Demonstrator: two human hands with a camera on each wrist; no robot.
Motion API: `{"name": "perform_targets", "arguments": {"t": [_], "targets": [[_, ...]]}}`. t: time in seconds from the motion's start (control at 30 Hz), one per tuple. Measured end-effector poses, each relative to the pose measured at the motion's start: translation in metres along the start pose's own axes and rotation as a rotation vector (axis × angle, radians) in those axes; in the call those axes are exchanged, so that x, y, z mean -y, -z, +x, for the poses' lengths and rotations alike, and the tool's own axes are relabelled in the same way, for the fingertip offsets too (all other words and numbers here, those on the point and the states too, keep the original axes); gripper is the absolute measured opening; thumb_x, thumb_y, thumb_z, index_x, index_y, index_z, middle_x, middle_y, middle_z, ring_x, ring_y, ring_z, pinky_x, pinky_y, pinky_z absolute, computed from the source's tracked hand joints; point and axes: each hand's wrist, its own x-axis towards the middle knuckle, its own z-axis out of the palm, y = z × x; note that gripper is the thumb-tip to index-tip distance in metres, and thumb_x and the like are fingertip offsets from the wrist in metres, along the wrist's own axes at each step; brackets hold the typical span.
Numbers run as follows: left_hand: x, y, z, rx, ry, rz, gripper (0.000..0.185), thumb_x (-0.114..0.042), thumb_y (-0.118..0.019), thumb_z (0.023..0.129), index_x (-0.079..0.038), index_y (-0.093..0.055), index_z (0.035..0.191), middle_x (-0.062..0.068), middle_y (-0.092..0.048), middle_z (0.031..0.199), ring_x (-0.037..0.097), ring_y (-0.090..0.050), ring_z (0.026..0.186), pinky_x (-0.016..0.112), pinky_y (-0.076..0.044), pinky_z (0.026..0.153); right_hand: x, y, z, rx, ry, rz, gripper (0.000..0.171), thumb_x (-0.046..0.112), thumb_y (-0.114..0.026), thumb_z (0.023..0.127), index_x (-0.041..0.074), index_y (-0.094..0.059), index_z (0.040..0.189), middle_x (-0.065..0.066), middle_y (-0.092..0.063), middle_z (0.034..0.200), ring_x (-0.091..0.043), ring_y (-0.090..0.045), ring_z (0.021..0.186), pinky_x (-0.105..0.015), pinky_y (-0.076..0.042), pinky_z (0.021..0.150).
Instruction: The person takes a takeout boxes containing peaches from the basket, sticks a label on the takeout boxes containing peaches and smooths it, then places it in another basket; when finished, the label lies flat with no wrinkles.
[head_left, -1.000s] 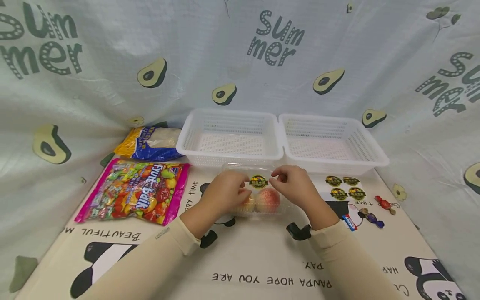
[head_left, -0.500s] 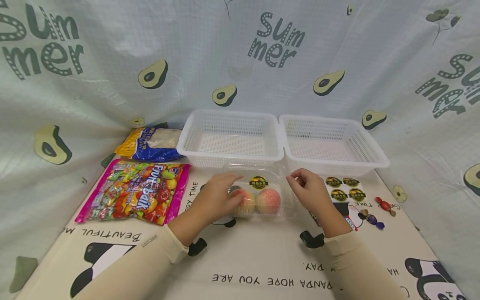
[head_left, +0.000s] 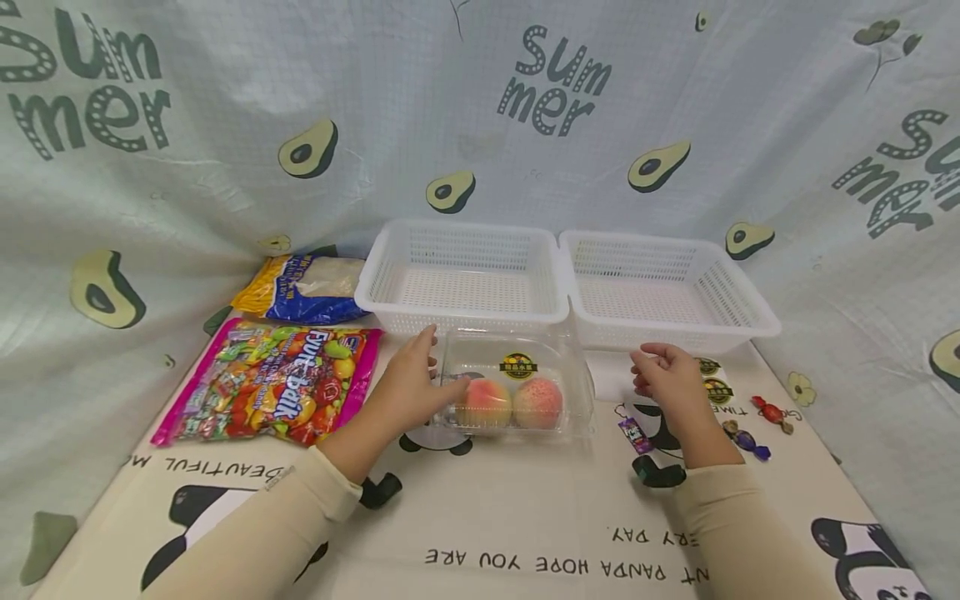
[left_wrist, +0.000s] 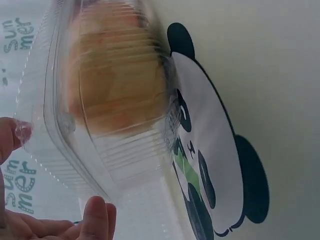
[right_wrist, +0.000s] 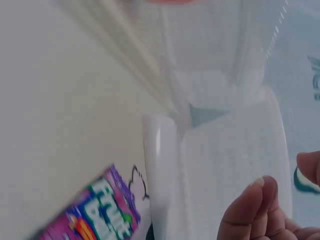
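A clear plastic clamshell box (head_left: 558,354) holds two peaches (head_left: 537,403) and has a black-and-gold sticker (head_left: 517,365) on its lid. At the box's left side is my left hand (head_left: 411,379), fingers spread and thumb reaching over the box. In the left wrist view that thumb (left_wrist: 10,137) touches the lid's edge. My right hand (head_left: 671,387) hovers over a white sticker sheet (head_left: 611,375), right of the box, fingers loosely bent and holding nothing. The hand hides part of the sheet; two stickers (head_left: 717,390) show beyond it. In the right wrist view, the sheet's edge (right_wrist: 160,165) curls up.
Two white baskets (head_left: 468,317) (head_left: 675,333) stand side by side behind the box. At the left lie a pink candy bag (head_left: 277,383) and a blue-yellow bag (head_left: 322,287). A purple candy (head_left: 636,434), a red candy (head_left: 770,412) and a blue-gold candy (head_left: 746,440) lie at the right.
My right hand has moved right, from the lid to above the sticker sheet. My left hand has drawn back left and its fingers have spread. The lid sticker stays in place.
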Motion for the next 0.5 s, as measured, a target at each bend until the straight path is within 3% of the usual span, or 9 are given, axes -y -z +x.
{"name": "perform_targets", "arguments": {"t": [0.1,0.27,0.4,0.5], "targets": [[0.001,0.003,0.002,0.032,0.080,-0.044,0.095,-0.043,-0.079,0.086,-0.008,-0.029,0.159,0.013,-0.049,0.153,0.034,-0.062,0.122,0.051,-0.059,0.092,-0.004,0.011,0.004,-0.028,-0.093,0.167,0.067,0.035,-0.063,0.102,-0.002,-0.036,0.151,0.000,-0.065,0.098,-0.009,-0.063,0.080,-0.021,-0.060,0.074],[0.005,0.004,0.005,0.065,0.136,-0.089,0.089,-0.043,-0.079,0.086,-0.009,-0.036,0.157,0.017,-0.050,0.152,0.033,-0.064,0.118,0.046,-0.061,0.086,-0.002,0.031,0.012,-0.062,-0.206,0.429,0.061,0.035,-0.070,0.098,0.008,-0.040,0.142,-0.003,-0.062,0.104,-0.011,-0.064,0.086,-0.021,-0.060,0.077],[0.012,0.003,0.007,0.089,0.171,-0.148,0.082,-0.043,-0.080,0.086,-0.012,-0.043,0.152,0.019,-0.058,0.142,0.034,-0.066,0.115,0.046,-0.061,0.087,0.002,0.041,0.019,-0.087,-0.248,0.533,0.043,0.035,-0.069,0.098,0.014,-0.046,0.129,-0.004,-0.058,0.113,-0.013,-0.064,0.097,-0.022,-0.059,0.085],[0.017,0.003,0.008,0.126,0.222,-0.195,0.083,-0.044,-0.080,0.087,-0.011,-0.042,0.153,0.018,-0.064,0.133,0.031,-0.068,0.109,0.044,-0.062,0.086,0.004,0.042,0.025,-0.119,-0.277,0.557,0.039,0.038,-0.067,0.099,0.016,-0.048,0.125,-0.004,-0.055,0.118,-0.013,-0.062,0.101,-0.022,-0.059,0.088]]}}
